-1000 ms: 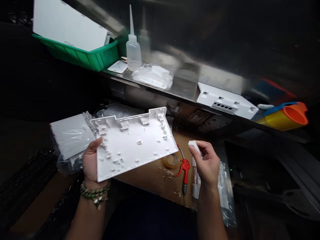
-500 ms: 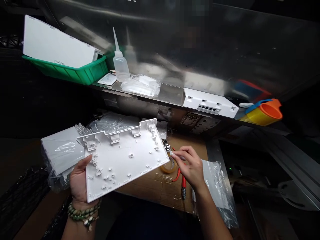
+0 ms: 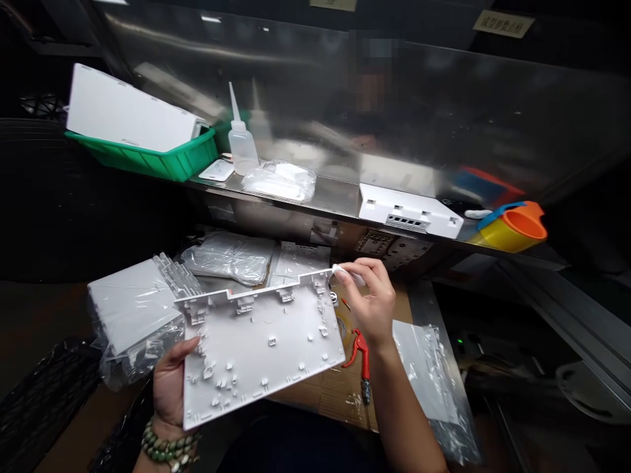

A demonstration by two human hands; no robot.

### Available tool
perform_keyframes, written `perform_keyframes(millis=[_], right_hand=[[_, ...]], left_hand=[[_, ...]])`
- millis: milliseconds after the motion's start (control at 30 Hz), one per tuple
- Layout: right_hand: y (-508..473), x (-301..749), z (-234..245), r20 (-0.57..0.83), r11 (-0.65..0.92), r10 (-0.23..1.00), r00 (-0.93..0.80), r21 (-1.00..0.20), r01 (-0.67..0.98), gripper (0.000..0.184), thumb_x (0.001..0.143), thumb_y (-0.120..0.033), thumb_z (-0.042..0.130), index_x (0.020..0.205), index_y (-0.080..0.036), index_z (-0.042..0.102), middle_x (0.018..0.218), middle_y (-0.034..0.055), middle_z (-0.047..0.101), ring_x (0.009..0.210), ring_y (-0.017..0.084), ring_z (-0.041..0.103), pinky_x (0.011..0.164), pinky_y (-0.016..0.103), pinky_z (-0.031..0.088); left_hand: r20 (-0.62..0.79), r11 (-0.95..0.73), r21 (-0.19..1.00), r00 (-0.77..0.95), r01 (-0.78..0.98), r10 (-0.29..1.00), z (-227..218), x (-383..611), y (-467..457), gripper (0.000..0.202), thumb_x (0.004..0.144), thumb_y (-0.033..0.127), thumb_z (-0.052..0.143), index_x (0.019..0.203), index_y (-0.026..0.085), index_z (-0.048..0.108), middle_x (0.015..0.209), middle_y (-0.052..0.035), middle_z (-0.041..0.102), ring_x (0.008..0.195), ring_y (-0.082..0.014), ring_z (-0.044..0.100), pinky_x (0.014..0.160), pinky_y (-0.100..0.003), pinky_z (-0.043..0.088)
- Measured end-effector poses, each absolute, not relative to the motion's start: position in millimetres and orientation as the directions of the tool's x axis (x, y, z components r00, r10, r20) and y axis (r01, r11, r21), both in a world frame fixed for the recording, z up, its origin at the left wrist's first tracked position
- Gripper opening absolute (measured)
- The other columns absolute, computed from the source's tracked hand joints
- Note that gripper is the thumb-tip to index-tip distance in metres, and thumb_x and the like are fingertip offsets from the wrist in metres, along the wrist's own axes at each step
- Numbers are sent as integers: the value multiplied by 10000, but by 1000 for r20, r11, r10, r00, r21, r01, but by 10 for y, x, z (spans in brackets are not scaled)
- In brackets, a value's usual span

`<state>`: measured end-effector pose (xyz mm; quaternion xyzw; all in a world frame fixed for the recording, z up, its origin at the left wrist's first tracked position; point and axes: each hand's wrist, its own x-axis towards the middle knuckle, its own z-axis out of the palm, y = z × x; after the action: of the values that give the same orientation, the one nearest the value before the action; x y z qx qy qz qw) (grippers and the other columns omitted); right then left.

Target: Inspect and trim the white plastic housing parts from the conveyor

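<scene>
My left hand (image 3: 172, 381) grips the lower left edge of a white plastic housing cover (image 3: 290, 322), thumb on its inner face. The cover is tilted, its inside with clips and small posts turned toward me. My right hand (image 3: 369, 302) pinches a small white cloth (image 3: 338, 269) between thumb and fingers at the cover's upper right corner. Part of the cloth is hidden by the fingers. Below the right hand, a red air blow gun (image 3: 363, 358) lies on the cardboard (image 3: 335, 394). A roll of tape (image 3: 341, 328) is partly hidden behind the cover.
Bagged white panels lie left (image 3: 131, 302) and right (image 3: 426, 374). On the metal shelf (image 3: 338, 190) stand a green bin (image 3: 148, 161) holding a white housing, a squeeze bottle (image 3: 242, 148), a plastic bag (image 3: 280, 180), a white device with ports (image 3: 409, 210) and a yellow-orange cup (image 3: 515, 226).
My right hand has moved up with the white cloth, from beside the cover's right edge to its upper right corner. The cover sits lower and further right in view; the camera has tilted up.
</scene>
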<state>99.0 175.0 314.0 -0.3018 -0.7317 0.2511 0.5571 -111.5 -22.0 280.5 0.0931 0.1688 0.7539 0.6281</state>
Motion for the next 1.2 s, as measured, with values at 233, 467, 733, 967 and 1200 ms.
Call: perform_keyframes(millis=[233, 467, 733, 967, 1200], right_hand=[[1855, 1007, 2891, 612, 641, 767, -190, -721, 264, 73, 929, -251, 715, 940, -221, 781, 938, 28, 636, 878, 172, 628, 766, 313, 501], [1191, 589, 3083, 617, 657, 717, -324, -754, 21, 98, 906, -200, 745, 990, -251, 755, 979, 31, 637, 909, 171, 643, 772, 302, 534], [997, 289, 2972, 613, 644, 719, -327, -765, -18, 126, 913, -152, 717, 986, -246, 760, 938, 27, 628, 866, 158, 643, 766, 289, 556], [1183, 326, 2479, 499, 576, 798, -338, -797, 181, 124, 958, -308, 667, 1005, -239, 759, 1000, 54, 653, 948, 188, 646, 835, 327, 540], [1542, 1130, 1240, 149, 182, 983, -105, -816, 549, 172, 876, -342, 697, 906, -194, 778, 969, 125, 719, 1053, 323, 580, 992, 512, 426]], left_hand=[[-191, -127, 509, -255, -851, 948, 2804, -1019, -208, 633, 800, 190, 672, 1429, 224, 607, 1263, -97, 755, 1279, -400, 623, 1126, -612, 454], [-372, -91, 697, -466, -712, 803, 2770, -755, -75, 654, 779, 187, 800, 1372, 389, 615, 1436, -2, 652, 1204, -305, 691, 1014, -431, 592], [-303, -73, 734, -423, -675, 854, 2657, -714, -46, 507, 800, 236, 826, 1258, 413, 699, 1455, 36, 636, 1328, -263, 601, 1053, -309, 542], [-421, 8, 713, -419, -702, 804, 2527, -962, -147, 679, 759, 164, 830, 1353, 427, 631, 1430, 38, 663, 1236, -268, 676, 989, -292, 591], [-671, 19, 533, -409, -846, 618, 2025, -1959, -760, 757, 857, 423, 676, 1554, 463, 384, 1138, 23, 785, 1159, -367, 683, 1063, -565, 542]])
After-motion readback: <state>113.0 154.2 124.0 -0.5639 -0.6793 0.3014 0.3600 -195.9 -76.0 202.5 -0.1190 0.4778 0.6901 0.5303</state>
